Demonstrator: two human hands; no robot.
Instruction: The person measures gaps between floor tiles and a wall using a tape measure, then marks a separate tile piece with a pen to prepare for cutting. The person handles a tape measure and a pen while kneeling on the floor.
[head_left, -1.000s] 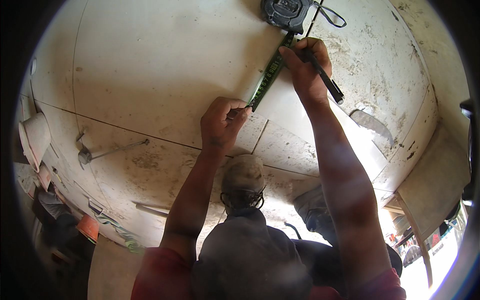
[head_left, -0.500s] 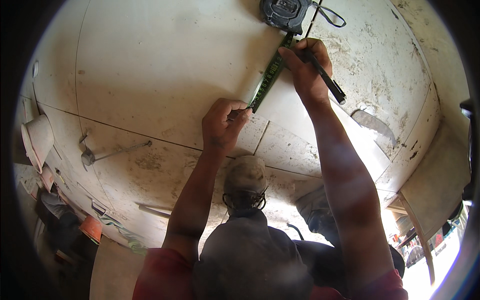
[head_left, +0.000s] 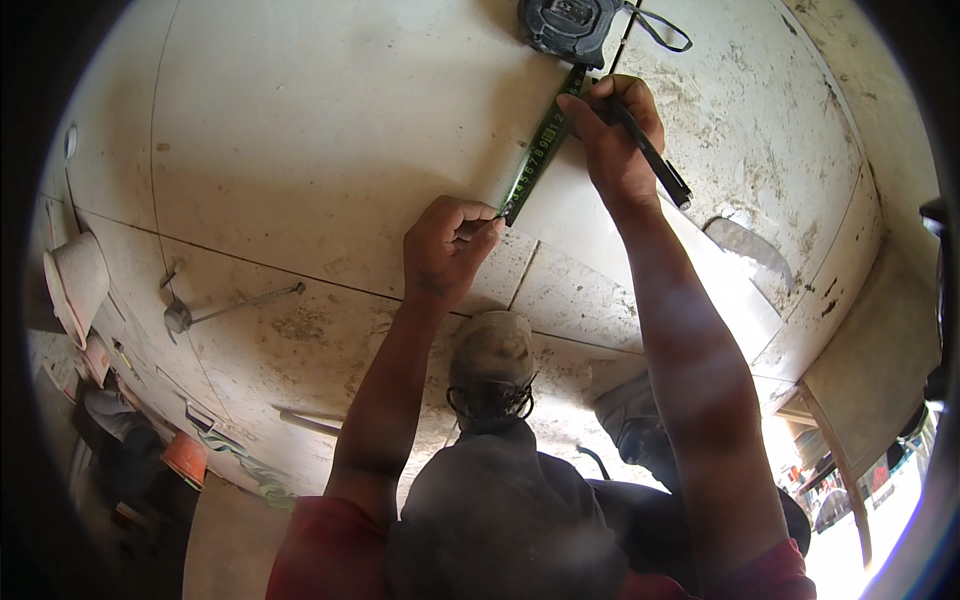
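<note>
A dark tape measure (head_left: 572,25) lies at the far middle, its green blade (head_left: 540,150) pulled out toward me at a slant over a pale tile. The blade's near end is pinched between the thumb and finger of my left hand (head_left: 448,240). My right hand (head_left: 622,135) holds a black pen (head_left: 655,155), which sticks out back toward me over the wrist. That hand's fingers and thumb rest at the blade's right edge, close to the case. The pen's tip is hidden under the fingers.
A hammer-like tool with a thin handle (head_left: 180,317) lies on the left floor. Beyond it stand a pale bucket (head_left: 78,280) and an orange bucket (head_left: 185,458). A curved grey piece (head_left: 748,250) lies right of my forearm. My dusty shoe (head_left: 492,345) is in front.
Almost nothing differs. Both hands, the pen and the tape measure stay in place, with only a very slight shift of the view.
</note>
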